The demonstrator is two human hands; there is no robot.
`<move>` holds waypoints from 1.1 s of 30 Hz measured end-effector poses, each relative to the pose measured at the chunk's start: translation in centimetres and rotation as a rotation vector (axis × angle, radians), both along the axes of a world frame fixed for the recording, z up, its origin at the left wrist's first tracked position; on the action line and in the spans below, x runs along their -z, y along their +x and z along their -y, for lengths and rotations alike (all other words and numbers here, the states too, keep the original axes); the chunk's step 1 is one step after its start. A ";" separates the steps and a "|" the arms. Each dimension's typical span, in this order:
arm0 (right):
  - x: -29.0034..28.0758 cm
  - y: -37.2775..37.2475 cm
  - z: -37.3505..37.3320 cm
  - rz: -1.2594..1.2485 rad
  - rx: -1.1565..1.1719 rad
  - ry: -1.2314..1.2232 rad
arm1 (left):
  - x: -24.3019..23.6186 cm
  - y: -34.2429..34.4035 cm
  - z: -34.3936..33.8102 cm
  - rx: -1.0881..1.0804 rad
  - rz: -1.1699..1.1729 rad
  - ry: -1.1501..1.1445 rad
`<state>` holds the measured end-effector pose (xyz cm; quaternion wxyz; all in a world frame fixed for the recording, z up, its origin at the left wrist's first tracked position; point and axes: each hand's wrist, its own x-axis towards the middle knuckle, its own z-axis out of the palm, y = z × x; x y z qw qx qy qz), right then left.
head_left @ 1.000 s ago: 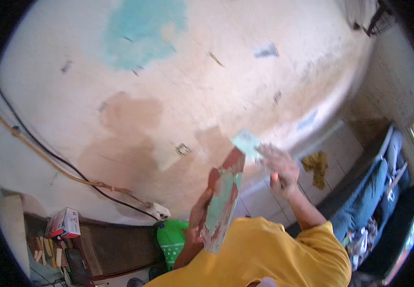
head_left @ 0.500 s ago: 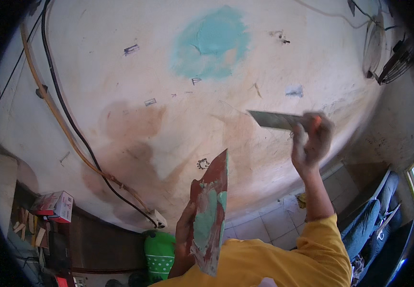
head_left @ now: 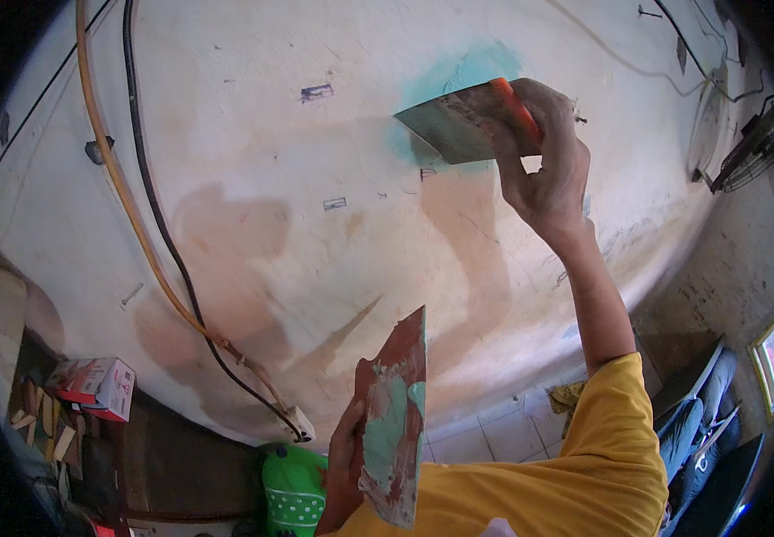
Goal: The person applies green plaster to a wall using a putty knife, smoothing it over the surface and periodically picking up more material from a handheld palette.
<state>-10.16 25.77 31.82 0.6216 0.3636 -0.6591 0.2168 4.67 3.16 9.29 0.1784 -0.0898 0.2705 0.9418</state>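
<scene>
The right hand (head_left: 543,170) is raised high and closed around the orange handle of a wide flat metal putty blade (head_left: 458,125), whose edge lies against the pale plastered wall (head_left: 315,224) just at the turquoise patch of filler (head_left: 463,76). The left hand (head_left: 344,456) is lower, near the chest, its fingers clamped on the edge of a reddish board smeared with turquoise paste (head_left: 396,421). I think the paste could slide off this tilted board. The blade, if pressed too steep, could scrape the patch away or leave ridges. An orange cable (head_left: 132,215) and a black cable (head_left: 167,259) run down the wall, well apart.
</scene>
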 end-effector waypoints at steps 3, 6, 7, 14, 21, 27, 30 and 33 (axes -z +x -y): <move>-0.6 -0.4 -0.5 -0.020 0.026 0.022 | 0.2 -0.6 0.1 0.004 0.010 0.013; -1.4 -0.3 -0.5 -0.025 0.054 0.038 | 0.2 -1.0 0.2 -0.009 0.009 0.027; -1.5 -0.3 -0.5 -0.021 0.064 0.037 | 0.2 -1.1 0.2 -0.015 0.010 0.035; -2.0 -0.5 -1.7 -0.004 0.113 -0.043 | 0.5 -2.1 0.1 -0.024 0.030 0.118; -2.9 -0.7 -3.0 0.062 0.130 -0.085 | -1.2 -2.1 -1.0 -0.075 0.017 -0.139; -3.3 -2.3 -4.1 0.096 0.028 -0.104 | -2.8 -2.0 -2.5 -0.149 0.066 -0.240; -3.4 -2.5 -4.0 0.099 -0.015 -0.145 | -3.1 -2.2 -2.7 -0.131 0.070 -0.215; -3.6 -2.9 -4.2 0.106 -0.072 -0.173 | -1.8 -2.4 -2.1 -0.089 0.072 -0.197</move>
